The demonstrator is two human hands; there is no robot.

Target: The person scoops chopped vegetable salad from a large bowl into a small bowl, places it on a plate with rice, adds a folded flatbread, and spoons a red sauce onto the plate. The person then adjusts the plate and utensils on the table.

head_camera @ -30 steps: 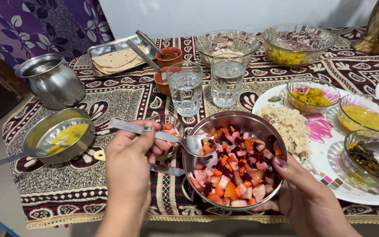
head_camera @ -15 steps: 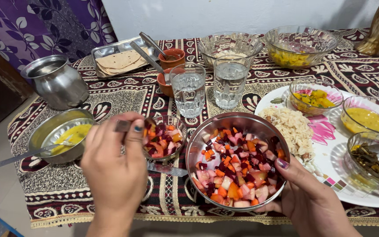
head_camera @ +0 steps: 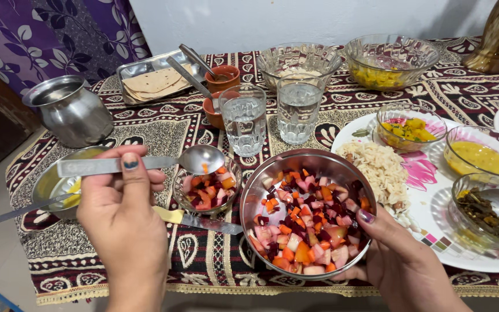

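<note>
between left hand (head_camera: 123, 222) fingers (head_camera: 129, 173), spoon (head_camera: 145, 163) handle, bowl over small glass bowl (head_camera: 207, 188)

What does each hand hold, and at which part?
Left hand holds the spoon by its handle. Right hand grips the steel bowl at its rim.

Spoon (head_camera: 145, 163) lies across the left hand's fingers (head_camera: 127, 173), its bowl past the fingertips over a small glass bowl (head_camera: 206, 190) | knife (head_camera: 200, 221) on the tablecloth just below those fingers | steel salad bowl (head_camera: 310, 214) against the right hand's fingers (head_camera: 371, 222), right of the small bowl | two water glasses (head_camera: 244, 118) behind both bowls | plate of rice (head_camera: 434, 190) right of the right fingers
</note>
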